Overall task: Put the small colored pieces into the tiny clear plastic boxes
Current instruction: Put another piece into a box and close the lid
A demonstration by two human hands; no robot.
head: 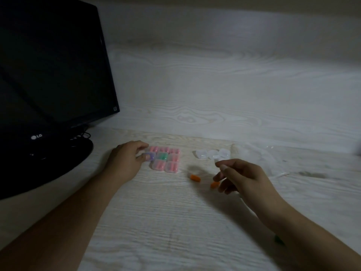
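Left hand [125,159] pinching a purple-filled box [149,156] at the edge of the filled boxes [166,159], right hand [242,177] loosely curled near empty clear boxes [213,154], two orange pieces [195,178] loose on the surface [175,222].

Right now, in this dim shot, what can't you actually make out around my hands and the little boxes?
Head view, the only one:
- Right hand: motion-blurred, so its grip on a small clear plastic box is uncertain.
- Purple-filled clear box: partly covered by left hand fingers.
- Green piece: mostly hidden behind the right forearm.
- Crumpled clear plastic bag: blurred, contents unreadable.
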